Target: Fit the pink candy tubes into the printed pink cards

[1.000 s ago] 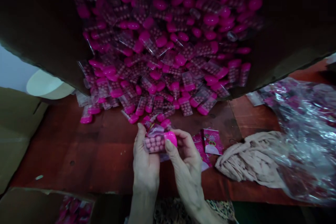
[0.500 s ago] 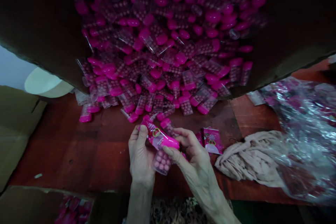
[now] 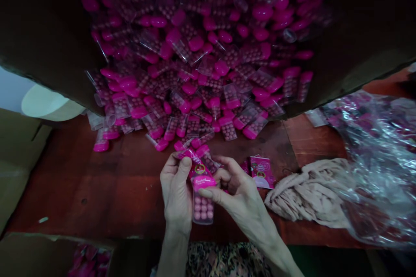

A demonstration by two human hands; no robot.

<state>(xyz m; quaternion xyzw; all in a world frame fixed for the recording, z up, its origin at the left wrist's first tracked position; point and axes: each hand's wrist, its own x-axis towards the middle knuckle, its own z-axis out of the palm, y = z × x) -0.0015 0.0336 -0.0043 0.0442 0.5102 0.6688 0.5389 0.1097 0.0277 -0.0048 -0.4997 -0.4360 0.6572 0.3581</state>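
Above the near part of the table, my left hand (image 3: 176, 192) is closed, thumb and fingers pinching a pink printed plastic sleeve (image 3: 198, 165). A clear container (image 3: 203, 210) of pink candy balls points downward, its pink cap end at the sleeve's lower end. My right hand (image 3: 242, 192) grips this container near the cap, thumb in front. How far the cap sits inside the sleeve I cannot tell. Just behind my hands lie more capped containers (image 3: 229, 129), part of a large pile. Flat pink sleeves (image 3: 261, 172) rest right of my right hand.
The pile spills from a big dark cardboard box (image 3: 42, 30) onto the reddish table (image 3: 107, 194). At right are a crumpled beige cloth (image 3: 308, 192) and clear plastic bags (image 3: 390, 173). A pale bowl (image 3: 48, 104) stands at left. Below the table edge, a box (image 3: 35, 253) holds pink items.
The container has swung from tilted to nearly upright in the view, its clear end toward me. The sleeve has turned with it and now lines up above the cap.
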